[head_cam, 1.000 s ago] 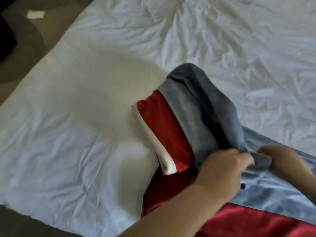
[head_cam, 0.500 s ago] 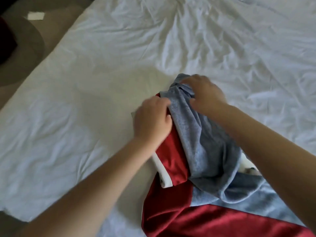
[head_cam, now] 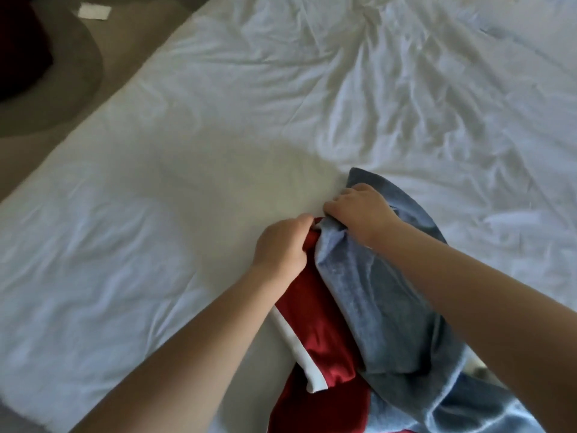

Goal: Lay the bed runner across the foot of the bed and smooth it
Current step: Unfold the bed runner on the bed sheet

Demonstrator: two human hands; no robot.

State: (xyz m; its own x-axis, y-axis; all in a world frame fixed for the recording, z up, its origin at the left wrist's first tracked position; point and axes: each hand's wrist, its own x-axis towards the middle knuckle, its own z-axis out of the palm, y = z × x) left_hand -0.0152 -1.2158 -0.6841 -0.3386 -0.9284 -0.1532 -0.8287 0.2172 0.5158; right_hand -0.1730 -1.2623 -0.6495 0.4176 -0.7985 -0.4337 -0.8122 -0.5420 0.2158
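Lying on the wrinkled white bed, the bed runner sat bunched beneath both hands.
Left hand fingers curled round its red fold; right hand fingers, just beside them, clutched the grey-blue edge.

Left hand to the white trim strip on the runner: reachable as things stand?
Probably yes. The white trim lies uncovered beside the left forearm, just nearer the person than the left hand. That hand grips the red panel, though, so it would have to let go first.
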